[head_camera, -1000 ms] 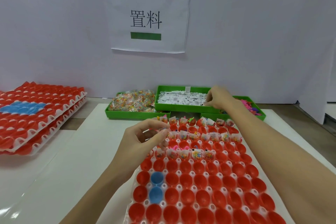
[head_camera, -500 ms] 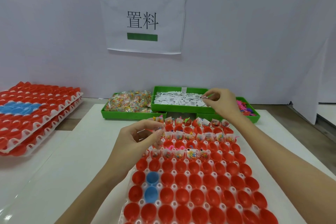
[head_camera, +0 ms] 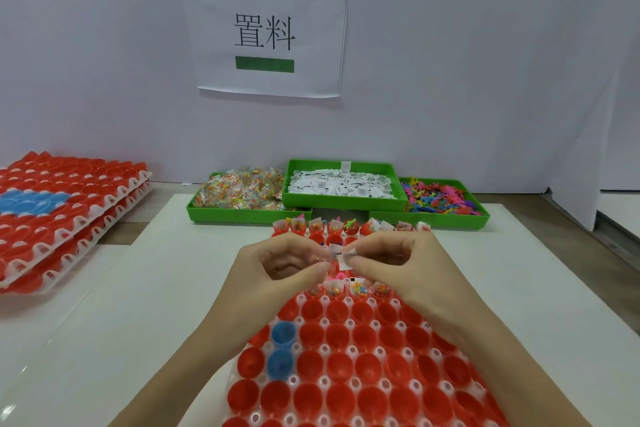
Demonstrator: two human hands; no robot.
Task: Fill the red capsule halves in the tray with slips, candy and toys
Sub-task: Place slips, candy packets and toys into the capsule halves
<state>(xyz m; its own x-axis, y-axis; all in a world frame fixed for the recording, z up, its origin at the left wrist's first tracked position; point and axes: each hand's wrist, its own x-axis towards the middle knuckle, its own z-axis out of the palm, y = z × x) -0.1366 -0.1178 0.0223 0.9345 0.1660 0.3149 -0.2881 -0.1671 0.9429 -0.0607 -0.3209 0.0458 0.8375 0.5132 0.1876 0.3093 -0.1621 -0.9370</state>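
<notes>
Head view: both hands meeting over the tray's (head_camera: 349, 350) far filled rows. Right hand (head_camera: 391, 263) pinching a white slip (head_camera: 343, 258); left hand (head_camera: 284, 263) pinching something clear and small, likely candy. Best to pair them and drop into the nearest empty red capsule halves (head_camera: 362, 314), without brushing upright slips. Ample free table (head_camera: 138, 288) left; green bins (head_camera: 344, 189) just beyond the tray.
</notes>
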